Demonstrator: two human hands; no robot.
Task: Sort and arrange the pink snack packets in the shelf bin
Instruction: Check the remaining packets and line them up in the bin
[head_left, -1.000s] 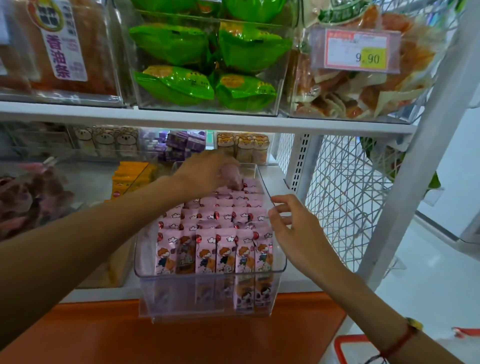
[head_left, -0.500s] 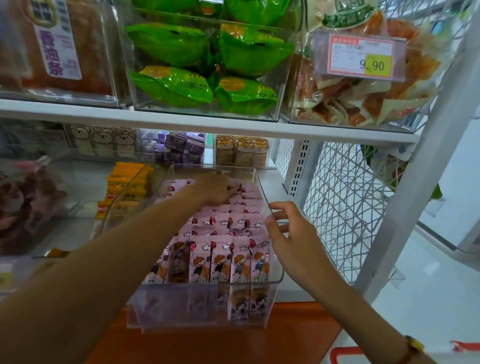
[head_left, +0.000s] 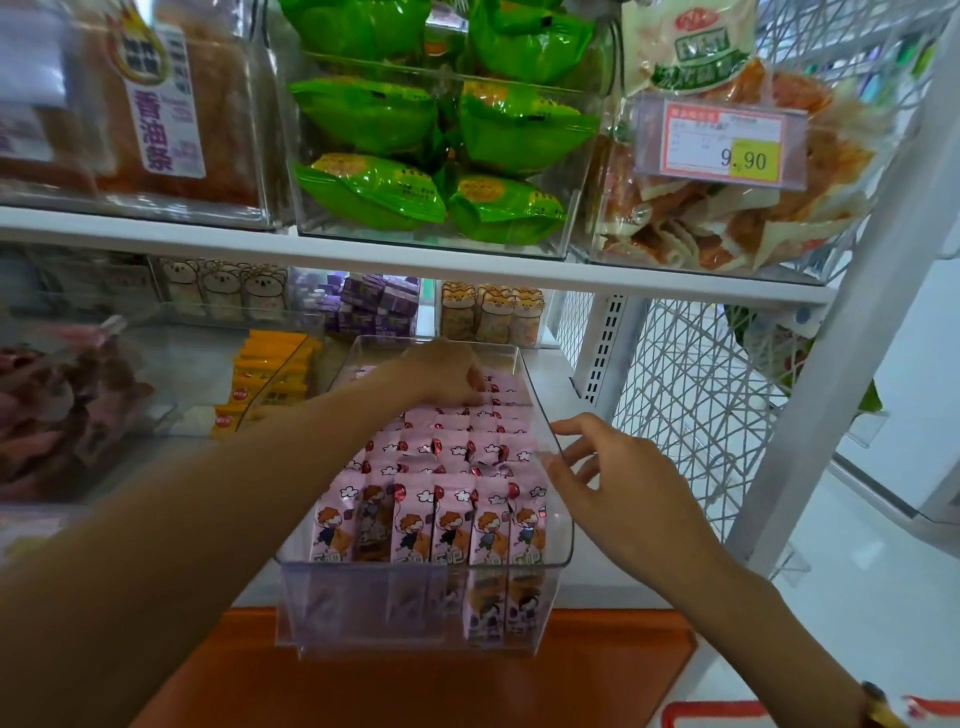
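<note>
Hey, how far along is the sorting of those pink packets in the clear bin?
Mostly done: the pink packets stand in neat rows filling the front and middle of the clear bin. In hand: the left hand reaches to the back rows, fingers on packets there, while the right hand is at the bin's right wall. Left: tidying the back rows, partly hidden by the hand.

The left hand (head_left: 447, 371) reaches among pink packets (head_left: 452, 467) at the clear bin's (head_left: 415, 608) back; the right hand (head_left: 623, 488) touches its side wall.
</note>
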